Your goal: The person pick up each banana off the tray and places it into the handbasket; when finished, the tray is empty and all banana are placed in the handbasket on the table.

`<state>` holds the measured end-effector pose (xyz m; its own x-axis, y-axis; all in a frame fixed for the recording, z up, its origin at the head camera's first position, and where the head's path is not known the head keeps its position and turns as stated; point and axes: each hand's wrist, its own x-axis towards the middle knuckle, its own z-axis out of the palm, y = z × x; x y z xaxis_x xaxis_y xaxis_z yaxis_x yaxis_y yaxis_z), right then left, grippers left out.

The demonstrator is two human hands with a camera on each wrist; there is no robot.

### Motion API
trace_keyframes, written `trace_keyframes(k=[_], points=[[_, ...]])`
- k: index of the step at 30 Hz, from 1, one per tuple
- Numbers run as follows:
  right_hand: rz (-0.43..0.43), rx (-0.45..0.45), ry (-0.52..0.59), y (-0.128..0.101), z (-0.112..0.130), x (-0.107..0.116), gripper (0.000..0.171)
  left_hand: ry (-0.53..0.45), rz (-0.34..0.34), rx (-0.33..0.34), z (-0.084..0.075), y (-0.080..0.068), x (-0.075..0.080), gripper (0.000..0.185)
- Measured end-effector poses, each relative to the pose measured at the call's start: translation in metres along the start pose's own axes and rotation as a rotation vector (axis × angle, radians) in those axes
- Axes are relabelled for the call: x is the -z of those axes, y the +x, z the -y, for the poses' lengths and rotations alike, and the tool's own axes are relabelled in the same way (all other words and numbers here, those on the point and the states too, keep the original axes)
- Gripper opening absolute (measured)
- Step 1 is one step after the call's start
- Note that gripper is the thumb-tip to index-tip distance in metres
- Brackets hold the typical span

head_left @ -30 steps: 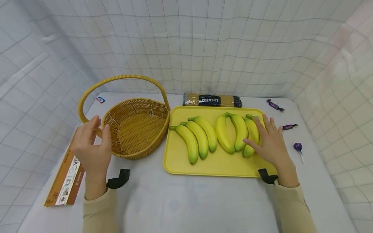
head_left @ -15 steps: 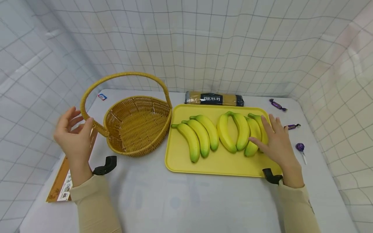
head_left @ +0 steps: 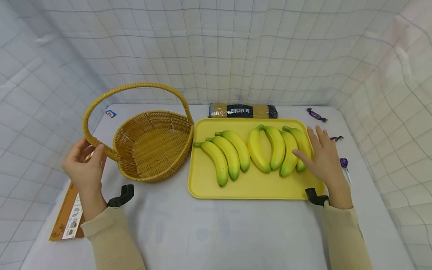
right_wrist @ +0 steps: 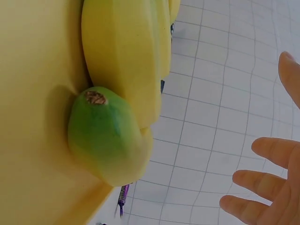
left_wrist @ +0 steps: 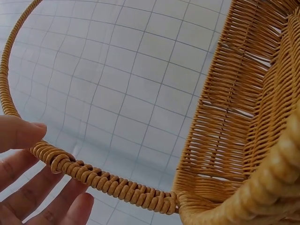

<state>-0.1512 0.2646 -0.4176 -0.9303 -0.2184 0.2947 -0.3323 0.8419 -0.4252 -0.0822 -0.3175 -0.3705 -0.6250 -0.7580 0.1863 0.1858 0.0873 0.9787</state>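
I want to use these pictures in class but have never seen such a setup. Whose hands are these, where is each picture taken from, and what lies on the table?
They are one person's bare hands, with small cameras worn on the head and each wrist. The wide picture is the head view; the close-ups come from the wrists. On the table stand a wicker basket and a yellow tray with seven bananas. Behind lies a long packet, at the right some sweets, at the left a flat box. The left hand touches the basket's handle, with fingers not closed round it. The right hand rests open beside the rightmost banana. Nothing is gripped.
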Motion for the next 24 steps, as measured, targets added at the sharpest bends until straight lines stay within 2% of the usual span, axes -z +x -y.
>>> trace_keyframes(k=[6, 13, 24], points=[[-0.029, -0.063, 0.073, 0.004, -0.006, -0.006, 0.08, 0.006, -0.039, 0.018, 0.003, 0.001, 0.0, 0.028], [-0.046, -0.145, 0.153, 0.003, -0.014, -0.016, 0.077, -0.018, -0.039, 0.046, 0.003, 0.001, -0.003, 0.028], [0.018, -0.261, 0.224, 0.002, -0.026, -0.023, 0.074, 0.003, -0.051, 0.036, 0.003, 0.001, -0.004, 0.026]])
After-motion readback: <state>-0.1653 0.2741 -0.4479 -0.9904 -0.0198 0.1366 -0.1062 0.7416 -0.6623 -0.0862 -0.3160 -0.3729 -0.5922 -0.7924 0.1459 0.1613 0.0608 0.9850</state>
